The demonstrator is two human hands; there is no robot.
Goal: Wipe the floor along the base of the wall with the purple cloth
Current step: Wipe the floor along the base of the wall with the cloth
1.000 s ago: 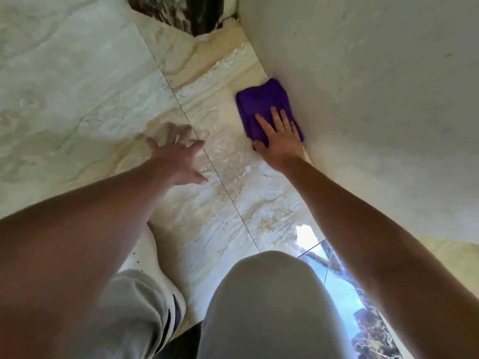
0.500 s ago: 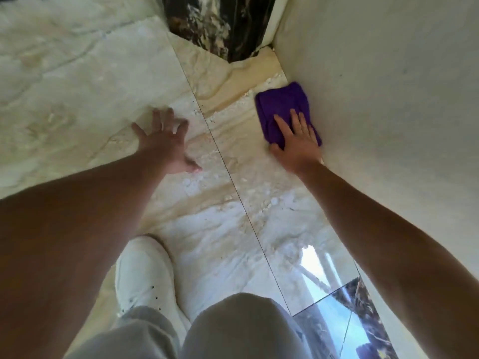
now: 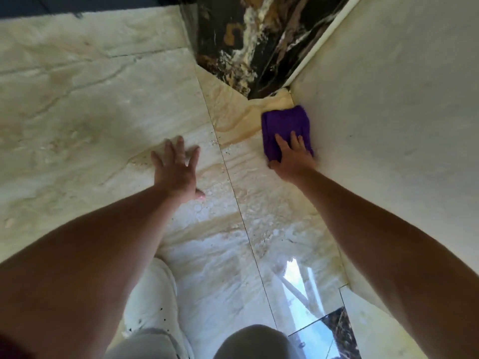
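The purple cloth (image 3: 283, 125) lies folded on the glossy beige marble floor (image 3: 103, 112), pressed against the base of the pale wall (image 3: 388, 125) on the right, close to the corner. My right hand (image 3: 291, 159) rests flat on the cloth's near half, fingers spread forward, pressing it down. My left hand (image 3: 177, 172) is planted flat on the floor to the left, fingers apart, holding nothing.
A dark veined marble strip (image 3: 246, 42) closes the corner just beyond the cloth. A thin tile joint (image 3: 233, 187) runs between my hands. My white shoe (image 3: 153, 299) and grey-trousered knee (image 3: 254, 340) are at the bottom. A bright reflection (image 3: 298, 286) shines on the floor.
My right hand has slid the cloth forward along the wall base, nearer the corner. My left hand has moved forward on the floor and the view has advanced with them.
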